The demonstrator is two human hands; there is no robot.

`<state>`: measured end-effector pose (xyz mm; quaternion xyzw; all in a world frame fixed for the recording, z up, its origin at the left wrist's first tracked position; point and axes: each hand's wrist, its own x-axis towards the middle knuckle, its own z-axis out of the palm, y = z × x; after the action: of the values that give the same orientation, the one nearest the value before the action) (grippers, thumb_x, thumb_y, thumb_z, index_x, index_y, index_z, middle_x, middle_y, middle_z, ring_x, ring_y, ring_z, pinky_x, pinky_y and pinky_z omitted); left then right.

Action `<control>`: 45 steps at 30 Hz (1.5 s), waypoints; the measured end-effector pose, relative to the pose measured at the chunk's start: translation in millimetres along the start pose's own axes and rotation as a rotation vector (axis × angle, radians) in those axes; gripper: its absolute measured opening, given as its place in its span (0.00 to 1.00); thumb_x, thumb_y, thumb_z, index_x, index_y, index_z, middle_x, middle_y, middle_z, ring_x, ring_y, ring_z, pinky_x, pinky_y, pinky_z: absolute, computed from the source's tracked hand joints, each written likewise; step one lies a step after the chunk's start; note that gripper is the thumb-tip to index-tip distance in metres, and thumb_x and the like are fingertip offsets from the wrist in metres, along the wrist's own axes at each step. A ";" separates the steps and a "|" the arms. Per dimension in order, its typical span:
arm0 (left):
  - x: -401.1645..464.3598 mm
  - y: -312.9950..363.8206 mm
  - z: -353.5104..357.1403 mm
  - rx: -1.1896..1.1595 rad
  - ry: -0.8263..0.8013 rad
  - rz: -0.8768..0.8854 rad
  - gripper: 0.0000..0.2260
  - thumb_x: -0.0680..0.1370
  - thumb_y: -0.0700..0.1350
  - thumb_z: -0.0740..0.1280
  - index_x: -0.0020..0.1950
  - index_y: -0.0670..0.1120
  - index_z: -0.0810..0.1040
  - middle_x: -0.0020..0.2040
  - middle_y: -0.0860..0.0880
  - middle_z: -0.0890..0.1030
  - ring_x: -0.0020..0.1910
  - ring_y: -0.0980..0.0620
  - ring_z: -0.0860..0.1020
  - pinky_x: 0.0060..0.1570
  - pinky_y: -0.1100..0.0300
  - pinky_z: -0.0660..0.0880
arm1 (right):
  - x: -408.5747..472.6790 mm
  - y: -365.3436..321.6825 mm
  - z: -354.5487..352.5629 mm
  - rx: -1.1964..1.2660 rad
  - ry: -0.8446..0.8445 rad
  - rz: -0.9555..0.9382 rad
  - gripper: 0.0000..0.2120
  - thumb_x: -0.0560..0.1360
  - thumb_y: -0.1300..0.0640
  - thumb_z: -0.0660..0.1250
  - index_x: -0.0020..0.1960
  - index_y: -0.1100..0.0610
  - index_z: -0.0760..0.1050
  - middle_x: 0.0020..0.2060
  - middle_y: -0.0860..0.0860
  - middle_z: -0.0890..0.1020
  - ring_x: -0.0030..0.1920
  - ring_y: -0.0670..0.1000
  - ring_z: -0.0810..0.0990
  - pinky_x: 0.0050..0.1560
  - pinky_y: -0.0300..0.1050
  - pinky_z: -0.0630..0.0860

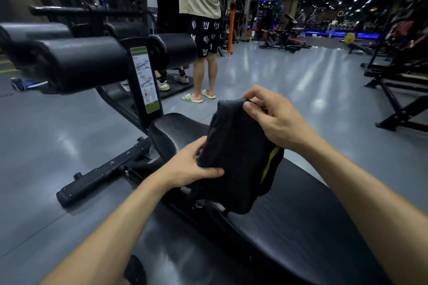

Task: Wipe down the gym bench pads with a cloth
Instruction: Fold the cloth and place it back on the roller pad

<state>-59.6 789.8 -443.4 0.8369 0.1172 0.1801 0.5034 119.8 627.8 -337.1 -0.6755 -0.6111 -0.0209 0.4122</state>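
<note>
Both hands, left hand (190,166) and right hand (275,120), pinch the cloth (238,157) hanging lengthwise.

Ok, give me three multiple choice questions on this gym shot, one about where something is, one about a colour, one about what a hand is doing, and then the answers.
1. Where is the dark cloth?
A. lying on the floor
B. held up over the bench pad
C. draped over a roller pad

2. What colour is the stripe at the cloth's edge?
A. yellow-green
B. red
C. white

3. What is the right hand doing?
A. resting flat on the pad
B. hanging idle
C. pinching the cloth's top edge

Answers:
1 B, since both hands hold the cloth above the black bench pad.
2 A, since a yellow-green strip shows on its right side.
3 C, since thumb and fingers close on the upper edge, while the left hand grips the lower left side.
</note>
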 end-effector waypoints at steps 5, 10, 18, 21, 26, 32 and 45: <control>-27.9 24.6 26.5 -0.198 -0.145 -0.047 0.15 0.74 0.49 0.78 0.60 0.53 0.83 0.60 0.50 0.85 0.60 0.51 0.83 0.56 0.61 0.79 | -23.7 -9.5 -41.9 -0.073 0.024 -0.007 0.03 0.84 0.55 0.63 0.52 0.49 0.74 0.37 0.52 0.78 0.37 0.51 0.74 0.39 0.46 0.70; -48.1 31.6 40.9 -0.135 0.173 0.037 0.13 0.77 0.52 0.73 0.60 0.54 0.76 0.58 0.52 0.84 0.59 0.51 0.82 0.58 0.55 0.79 | -43.4 -8.7 -52.1 -0.076 0.105 -0.018 0.02 0.84 0.53 0.64 0.53 0.50 0.75 0.40 0.51 0.80 0.40 0.51 0.75 0.40 0.38 0.69; -40.0 20.9 51.2 -0.089 0.232 0.028 0.04 0.79 0.48 0.72 0.53 0.52 0.82 0.50 0.37 0.83 0.48 0.42 0.81 0.55 0.41 0.78 | -29.8 -0.6 -24.6 -0.050 0.068 -0.052 0.03 0.84 0.54 0.63 0.54 0.51 0.75 0.39 0.50 0.80 0.38 0.49 0.74 0.38 0.35 0.67; -20.6 -0.5 46.0 -0.411 0.127 -0.120 0.11 0.81 0.45 0.69 0.63 0.48 0.81 0.59 0.44 0.84 0.59 0.46 0.81 0.59 0.47 0.75 | -11.1 25.6 -6.6 -0.073 0.026 -0.030 0.03 0.84 0.55 0.63 0.54 0.53 0.76 0.38 0.51 0.79 0.38 0.52 0.73 0.39 0.44 0.68; 39.4 -53.6 24.0 -0.451 -0.080 -0.183 0.14 0.78 0.44 0.72 0.63 0.48 0.81 0.62 0.48 0.84 0.64 0.49 0.81 0.60 0.59 0.78 | 37.7 70.5 29.2 0.001 0.019 -0.098 0.06 0.83 0.54 0.63 0.55 0.55 0.76 0.36 0.44 0.78 0.38 0.43 0.75 0.41 0.40 0.69; 106.4 -111.8 3.7 -0.504 0.077 -0.270 0.07 0.83 0.46 0.65 0.55 0.53 0.83 0.51 0.53 0.87 0.48 0.59 0.85 0.41 0.70 0.78 | 114.2 125.1 60.0 0.230 -0.010 -0.067 0.04 0.84 0.58 0.62 0.56 0.57 0.75 0.38 0.42 0.78 0.35 0.37 0.75 0.38 0.29 0.66; 127.4 12.8 -133.8 -0.110 0.126 -0.479 0.25 0.76 0.56 0.73 0.70 0.53 0.71 0.65 0.56 0.79 0.64 0.59 0.78 0.68 0.50 0.74 | 279.9 18.0 9.7 0.288 -0.411 0.110 0.06 0.82 0.54 0.66 0.51 0.55 0.79 0.43 0.46 0.85 0.46 0.46 0.84 0.50 0.48 0.79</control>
<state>0.2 939.0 -351.4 0.7438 0.3332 0.1137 0.5681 201.0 861.2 -204.1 -0.6322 -0.6410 0.2263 0.3718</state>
